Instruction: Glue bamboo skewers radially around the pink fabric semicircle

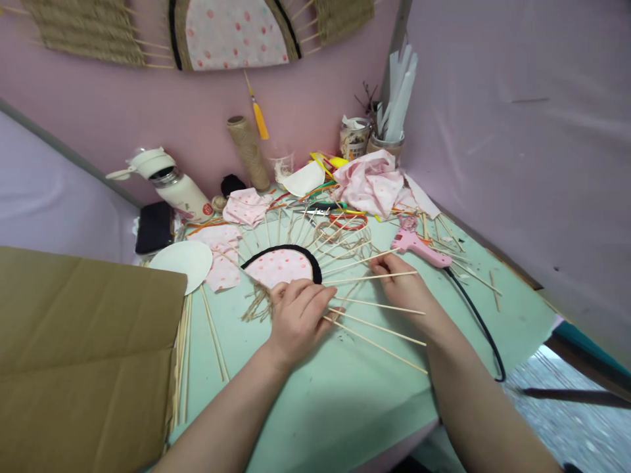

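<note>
A half-round piece (283, 264) in pink spotted fabric with a black rim lies on the green table. Thin wooden sticks (379, 333) fan out from it to the back and right. My left hand (300, 315) is closed on the lower right part of the piece, covering its corner and some stick ends. Among the sticks on the right is my right hand (389, 268), its fingers pinched together near a stick; what they hold is too small to make out. Loose twine ends (259, 303) stick out left of my left hand.
A pink glue gun (421, 248) with a black cable lies right of my right hand. Behind the sticks are red-handled scissors (349, 222), crumpled fabric (369, 180) and a twine roll (249, 152). Cardboard (83, 361), a white bottle (182, 192) and a phone (154, 227) are at left.
</note>
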A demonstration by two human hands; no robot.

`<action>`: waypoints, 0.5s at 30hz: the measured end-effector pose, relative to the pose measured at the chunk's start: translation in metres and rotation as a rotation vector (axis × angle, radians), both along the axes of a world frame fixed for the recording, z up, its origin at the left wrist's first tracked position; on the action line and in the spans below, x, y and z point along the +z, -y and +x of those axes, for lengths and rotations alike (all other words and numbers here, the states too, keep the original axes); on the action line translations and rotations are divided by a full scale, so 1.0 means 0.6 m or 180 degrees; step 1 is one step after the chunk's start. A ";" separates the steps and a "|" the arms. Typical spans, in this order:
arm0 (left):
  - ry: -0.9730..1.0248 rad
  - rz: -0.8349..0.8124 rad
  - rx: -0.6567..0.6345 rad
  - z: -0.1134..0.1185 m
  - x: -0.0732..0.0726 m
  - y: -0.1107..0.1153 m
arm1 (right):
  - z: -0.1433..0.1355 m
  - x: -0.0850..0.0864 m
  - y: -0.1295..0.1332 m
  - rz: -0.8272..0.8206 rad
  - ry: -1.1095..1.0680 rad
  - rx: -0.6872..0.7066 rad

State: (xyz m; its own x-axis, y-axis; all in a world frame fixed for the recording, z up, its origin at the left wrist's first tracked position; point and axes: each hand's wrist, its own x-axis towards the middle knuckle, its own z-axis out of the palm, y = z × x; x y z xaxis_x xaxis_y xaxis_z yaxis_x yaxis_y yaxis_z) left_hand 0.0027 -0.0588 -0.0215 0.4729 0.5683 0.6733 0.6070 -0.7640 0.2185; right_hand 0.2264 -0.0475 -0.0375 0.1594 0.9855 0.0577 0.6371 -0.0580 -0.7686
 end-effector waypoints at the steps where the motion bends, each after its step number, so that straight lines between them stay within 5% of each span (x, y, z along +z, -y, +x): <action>1: 0.0019 -0.0002 0.0003 0.000 0.000 0.000 | 0.003 0.000 0.003 -0.0013 0.0030 0.0091; 5: 0.0043 -0.0030 -0.0013 -0.004 -0.001 0.002 | 0.014 0.000 0.018 -0.0106 0.0338 0.0413; 15: -0.0010 -0.0186 -0.0123 -0.017 -0.015 0.001 | 0.047 0.027 0.074 0.0253 0.0693 0.0417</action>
State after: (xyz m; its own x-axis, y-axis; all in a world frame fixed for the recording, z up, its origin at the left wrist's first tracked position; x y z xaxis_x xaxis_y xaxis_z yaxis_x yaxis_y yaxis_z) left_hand -0.0073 -0.0596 -0.0302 0.4972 0.5880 0.6380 0.5782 -0.7728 0.2617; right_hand 0.2545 -0.0920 -0.0215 0.0060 0.9879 0.1549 0.7859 0.0911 -0.6116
